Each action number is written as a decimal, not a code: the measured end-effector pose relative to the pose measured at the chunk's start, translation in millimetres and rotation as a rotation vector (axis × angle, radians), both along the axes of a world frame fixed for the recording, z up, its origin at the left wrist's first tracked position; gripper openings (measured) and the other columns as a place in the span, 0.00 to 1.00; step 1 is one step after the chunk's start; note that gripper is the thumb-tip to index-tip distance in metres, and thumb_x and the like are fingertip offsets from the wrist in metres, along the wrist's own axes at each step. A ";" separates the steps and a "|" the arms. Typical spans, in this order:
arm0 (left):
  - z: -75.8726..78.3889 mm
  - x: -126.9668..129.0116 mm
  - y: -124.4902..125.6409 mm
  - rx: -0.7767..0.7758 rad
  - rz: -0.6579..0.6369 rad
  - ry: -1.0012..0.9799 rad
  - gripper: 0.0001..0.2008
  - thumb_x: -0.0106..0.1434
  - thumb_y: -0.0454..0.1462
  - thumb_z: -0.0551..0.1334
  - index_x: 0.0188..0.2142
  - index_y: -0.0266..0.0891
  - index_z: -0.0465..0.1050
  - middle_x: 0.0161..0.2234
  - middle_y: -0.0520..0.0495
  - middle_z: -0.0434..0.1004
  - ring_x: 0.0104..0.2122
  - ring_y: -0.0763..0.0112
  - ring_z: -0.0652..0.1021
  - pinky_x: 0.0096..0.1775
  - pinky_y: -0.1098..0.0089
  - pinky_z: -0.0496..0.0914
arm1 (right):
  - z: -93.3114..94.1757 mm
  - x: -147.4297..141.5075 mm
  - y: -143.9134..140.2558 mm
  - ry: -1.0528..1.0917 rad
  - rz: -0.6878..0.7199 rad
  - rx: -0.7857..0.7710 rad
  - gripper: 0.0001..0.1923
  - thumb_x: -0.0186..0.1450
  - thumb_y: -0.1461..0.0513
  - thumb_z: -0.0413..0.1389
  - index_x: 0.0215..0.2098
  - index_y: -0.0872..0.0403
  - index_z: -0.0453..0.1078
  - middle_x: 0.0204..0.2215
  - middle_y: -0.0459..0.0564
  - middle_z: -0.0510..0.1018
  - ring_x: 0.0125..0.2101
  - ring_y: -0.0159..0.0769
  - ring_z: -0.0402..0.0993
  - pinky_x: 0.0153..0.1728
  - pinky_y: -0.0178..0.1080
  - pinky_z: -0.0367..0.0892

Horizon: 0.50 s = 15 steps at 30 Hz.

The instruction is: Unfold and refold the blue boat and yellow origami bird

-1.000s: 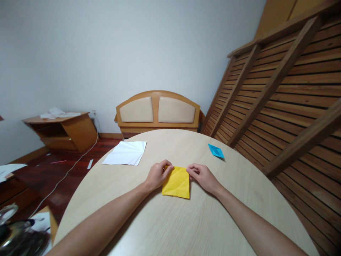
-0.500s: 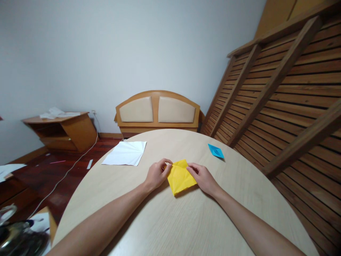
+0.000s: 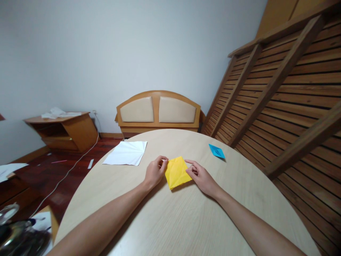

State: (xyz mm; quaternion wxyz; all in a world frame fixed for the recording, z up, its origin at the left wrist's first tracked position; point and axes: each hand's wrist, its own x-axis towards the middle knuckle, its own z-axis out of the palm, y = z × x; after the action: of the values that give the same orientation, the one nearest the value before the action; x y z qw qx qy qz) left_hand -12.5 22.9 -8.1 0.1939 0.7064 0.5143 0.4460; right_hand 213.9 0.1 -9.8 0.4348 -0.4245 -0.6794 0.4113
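A creased piece of yellow paper (image 3: 177, 173), folded to a roughly square shape, is between my hands just over the round table. My left hand (image 3: 155, 171) pinches its left corner between thumb and fingers. At the right corner, my right hand (image 3: 201, 176) grips the paper with the thumb and bent fingers, its index finger stretched out above the edge. The paper's lower edge casts a shadow on the tabletop.
On the pale round table (image 3: 165, 224) lie a creased white sheet (image 3: 125, 153) at the left and a small folded blue paper (image 3: 217, 151) at the right. Beyond stand a headboard (image 3: 158, 108), a low cabinet (image 3: 77, 133) and leaning wooden slats (image 3: 266, 99).
The yellow paper has shifted slightly left and away from me, turning a little. My right index finger has lifted off it and straightened. The other papers stay where they were.
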 end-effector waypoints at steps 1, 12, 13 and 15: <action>-0.1 -0.1 0.7 -0.002 0.007 -0.002 0.12 0.68 0.43 0.54 0.40 0.40 0.74 0.27 0.49 0.78 0.26 0.69 0.75 0.30 0.72 0.64 | 0.1 -0.2 0.3 -0.004 -0.004 0.000 0.27 0.67 0.51 0.55 0.59 0.57 0.63 0.25 0.40 0.64 0.28 0.32 0.65 0.33 0.35 0.64; -4.9 -2.9 6.0 -0.049 -0.020 -0.013 0.13 0.68 0.44 0.55 0.40 0.40 0.75 0.31 0.47 0.81 0.31 0.67 0.78 0.33 0.70 0.68 | 2.9 4.6 -1.8 -0.107 0.027 -0.002 0.20 0.68 0.52 0.53 0.54 0.54 0.69 0.21 0.38 0.62 0.24 0.32 0.62 0.27 0.34 0.60; -4.9 -3.2 6.0 -0.045 -0.032 -0.019 0.13 0.68 0.44 0.55 0.40 0.40 0.75 0.32 0.47 0.81 0.31 0.67 0.78 0.34 0.70 0.68 | 2.5 5.5 -0.9 -0.120 0.007 0.028 0.20 0.68 0.53 0.53 0.54 0.54 0.69 0.22 0.39 0.64 0.25 0.32 0.64 0.28 0.34 0.62; -4.5 -3.1 5.4 -0.033 -0.056 -0.034 0.13 0.68 0.43 0.54 0.42 0.40 0.75 0.33 0.46 0.81 0.32 0.67 0.79 0.35 0.70 0.69 | 1.7 7.1 1.2 -0.137 -0.043 0.081 0.20 0.69 0.53 0.52 0.54 0.54 0.69 0.26 0.43 0.70 0.29 0.34 0.68 0.32 0.36 0.64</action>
State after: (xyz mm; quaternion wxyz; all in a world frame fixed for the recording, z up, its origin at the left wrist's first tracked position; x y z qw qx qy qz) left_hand -15.6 28.3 -12.6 0.2267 0.7095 0.4982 0.4439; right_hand 221.0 1.4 -8.1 0.4129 -0.4480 -0.7144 0.3441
